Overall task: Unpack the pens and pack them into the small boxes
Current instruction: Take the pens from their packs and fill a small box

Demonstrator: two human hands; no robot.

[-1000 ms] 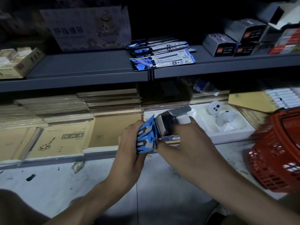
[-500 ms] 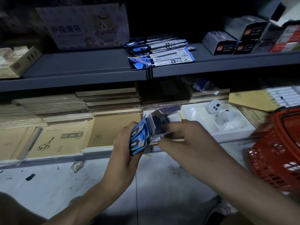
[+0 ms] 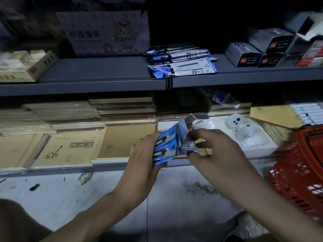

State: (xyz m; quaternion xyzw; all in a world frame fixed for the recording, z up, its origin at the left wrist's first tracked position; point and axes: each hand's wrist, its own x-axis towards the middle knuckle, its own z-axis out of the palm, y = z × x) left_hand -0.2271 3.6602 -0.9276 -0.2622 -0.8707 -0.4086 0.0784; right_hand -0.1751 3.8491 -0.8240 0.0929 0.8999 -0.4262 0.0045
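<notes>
My left hand (image 3: 142,159) grips a small blue and white patterned box (image 3: 168,145) by its side, in front of the lower shelf. The box's end is open, with its grey flaps (image 3: 194,120) sticking up. My right hand (image 3: 215,154) is at that open end, and its fingertips pinch a lower flap (image 3: 190,147). What lies inside the box is hidden. A pile of flat blue pen packets (image 3: 181,62) lies on the upper grey shelf, above and behind the box.
A red plastic basket (image 3: 297,175) stands at the right. Stacks of brown notebooks (image 3: 70,137) fill the lower shelf; a white tray (image 3: 258,145) holds white toy figures. Small dark boxes (image 3: 262,53) sit on the upper shelf at right. The floor below is pale concrete.
My right hand has slid off the box's end and lower, so the open end and raised flaps now show. Both hands and the box drifted slightly left and up.
</notes>
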